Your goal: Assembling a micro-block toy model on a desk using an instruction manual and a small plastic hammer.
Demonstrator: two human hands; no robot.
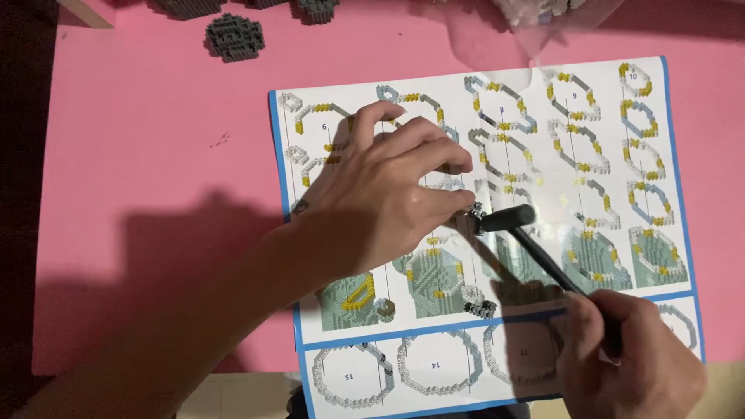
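My left hand (pixel 384 194) rests on a printed building-instruction sheet (pixel 543 140) and pinches a tiny grey block piece (pixel 475 209) at its fingertips. My right hand (pixel 632 361) grips the handle of a small black hammer (pixel 508 219). The hammer's head lies right against the small piece. Another small dark block cluster (pixel 479 308) sits on the sheet below the left hand.
The sheet lies on a pink table surface (pixel 140 155). Dark grey round block assemblies (pixel 233 35) sit at the far edge. A clear plastic bag with pale pieces (pixel 535 15) is at the top right. Dark floor borders the left edge.
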